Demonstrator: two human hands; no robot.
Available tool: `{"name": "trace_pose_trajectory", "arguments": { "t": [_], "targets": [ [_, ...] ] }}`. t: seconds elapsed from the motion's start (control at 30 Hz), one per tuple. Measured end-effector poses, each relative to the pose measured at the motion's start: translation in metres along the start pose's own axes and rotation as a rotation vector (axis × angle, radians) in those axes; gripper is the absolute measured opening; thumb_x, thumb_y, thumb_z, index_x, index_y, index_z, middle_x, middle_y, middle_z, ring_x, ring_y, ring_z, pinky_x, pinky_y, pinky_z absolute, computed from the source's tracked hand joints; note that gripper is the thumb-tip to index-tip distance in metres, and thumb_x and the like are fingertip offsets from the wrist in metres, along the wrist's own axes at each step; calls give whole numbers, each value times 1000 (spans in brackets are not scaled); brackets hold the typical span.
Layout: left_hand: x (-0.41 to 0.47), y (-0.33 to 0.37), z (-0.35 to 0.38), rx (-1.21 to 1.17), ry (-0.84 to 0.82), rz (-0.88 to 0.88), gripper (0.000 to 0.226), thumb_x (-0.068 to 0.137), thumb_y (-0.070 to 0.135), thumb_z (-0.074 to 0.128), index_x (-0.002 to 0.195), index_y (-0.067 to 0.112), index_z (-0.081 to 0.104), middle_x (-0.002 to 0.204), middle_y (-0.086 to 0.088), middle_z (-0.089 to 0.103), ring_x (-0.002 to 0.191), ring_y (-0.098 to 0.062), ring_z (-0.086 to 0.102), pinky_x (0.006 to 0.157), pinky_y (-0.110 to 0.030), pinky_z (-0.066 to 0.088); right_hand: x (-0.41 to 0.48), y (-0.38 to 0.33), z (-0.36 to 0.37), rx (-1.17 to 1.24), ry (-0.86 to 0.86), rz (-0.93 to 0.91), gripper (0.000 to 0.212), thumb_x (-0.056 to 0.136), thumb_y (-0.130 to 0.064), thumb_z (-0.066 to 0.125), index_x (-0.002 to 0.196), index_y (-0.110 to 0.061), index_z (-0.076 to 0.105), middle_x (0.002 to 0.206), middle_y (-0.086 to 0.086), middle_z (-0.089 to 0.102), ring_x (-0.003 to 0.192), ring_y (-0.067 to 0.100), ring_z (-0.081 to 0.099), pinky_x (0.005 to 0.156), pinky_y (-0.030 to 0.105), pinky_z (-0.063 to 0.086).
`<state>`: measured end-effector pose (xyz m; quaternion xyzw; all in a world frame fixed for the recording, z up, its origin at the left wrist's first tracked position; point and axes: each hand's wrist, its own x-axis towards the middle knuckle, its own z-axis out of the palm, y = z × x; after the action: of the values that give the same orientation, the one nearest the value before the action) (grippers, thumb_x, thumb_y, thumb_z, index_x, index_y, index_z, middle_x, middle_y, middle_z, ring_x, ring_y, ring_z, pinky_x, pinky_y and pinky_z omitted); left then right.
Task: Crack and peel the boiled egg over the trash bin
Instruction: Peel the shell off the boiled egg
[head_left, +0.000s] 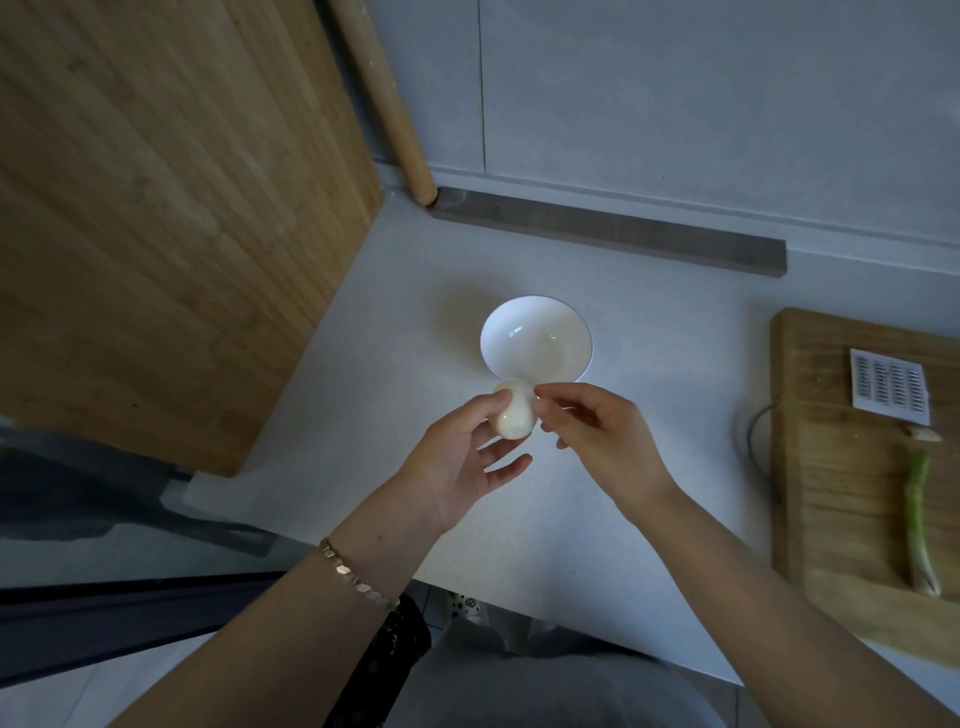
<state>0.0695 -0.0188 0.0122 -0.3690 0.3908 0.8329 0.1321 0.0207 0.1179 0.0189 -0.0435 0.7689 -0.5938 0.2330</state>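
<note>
A pale boiled egg (150, 413) sits between the thumb and fingers of my left hand (462, 462), held above the white counter just in front of a bowl. My right hand (597, 431) is beside it on the right, thumb and forefinger pinched together at the egg's upper right edge; whether they hold a bit of shell is too small to tell. A dark trash bag or bin (78, 499) lies low at the left, below the counter edge and away from the egg.
An empty white bowl (535, 340) stands on the counter (395, 322) behind the egg. A large wooden board (156, 208) leans at the left with a rolling pin (384, 98). At the right, a cutting board (831, 467) carries a green onion (917, 519) and a small grater (889, 392).
</note>
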Motion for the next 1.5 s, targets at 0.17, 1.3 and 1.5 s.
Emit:
{"name": "trace_pose_trajectory", "arguments": {
  "t": [0.17,1.3,1.5],
  "targets": [
    [-1,0,2,-7,-39,-38,19,88,26,57,103,16,62,94,-6,72,94,-22,67,81,-40,54,1,1,1,17,-14,-41,25,75,-19,71,97,-28,65,90,-17,66,68,-5,57,67,3,45],
    [2,6,15,-151,-57,-257,44,81,49,59,97,9,66,87,-3,59,99,-20,54,87,-56,47,3,6,7,-179,124,-329,29,69,-14,76,95,-26,69,86,-24,58,79,-6,54,64,7,42],
    [1,4,13,-217,-71,-283,40,80,48,60,80,9,68,59,0,62,94,-19,56,85,-58,46,2,7,5,-74,149,-400,24,72,-5,72,88,-22,70,84,-18,62,76,-8,58,66,9,45]
  ]
}}
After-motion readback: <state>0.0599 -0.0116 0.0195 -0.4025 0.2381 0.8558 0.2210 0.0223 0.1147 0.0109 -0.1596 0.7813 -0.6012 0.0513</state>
